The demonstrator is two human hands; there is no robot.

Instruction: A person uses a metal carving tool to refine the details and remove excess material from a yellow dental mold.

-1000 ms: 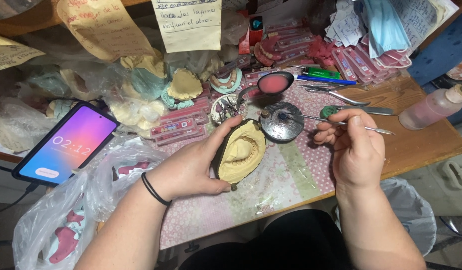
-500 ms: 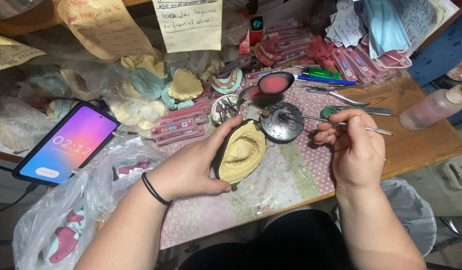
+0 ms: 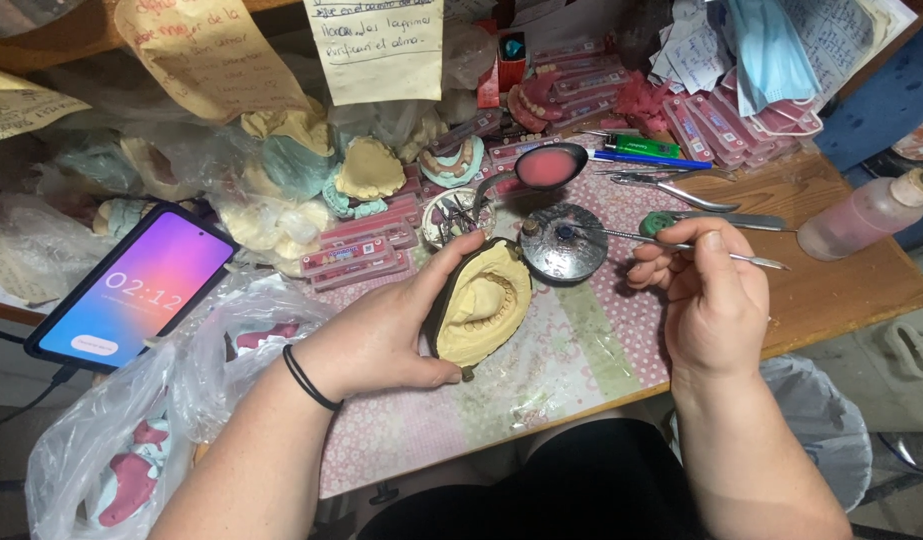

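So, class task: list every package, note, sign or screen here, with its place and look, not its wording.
Phone: left, propped, lit pink-purple screen.
White paper note: top centre, handwritten.
Tan paper note: top left, curled.
Pink flat packets: centre, behind the left hand.
Clear plastic bag: bottom left.

— What sort of place was I seeing through the head camera?

— A dental technician's workbench, I judged. Plaster jaw casts [image 3: 369, 168] lay heaped at the upper centre, and flat trays of artificial teeth [image 3: 346, 255] sat just below them.

— Anything else?

— Pink wax sheets [image 3: 726, 125] were stacked at the upper right, beside metal instruments [image 3: 676, 188] and a pink-filled ladle [image 3: 546, 167]. Handwritten paper notes [image 3: 376, 45] hung along the top edge. A patterned cloth [image 3: 581, 350] covered the wooden table [image 3: 841, 290], and bagged casts [image 3: 131, 470] sat at the lower left.
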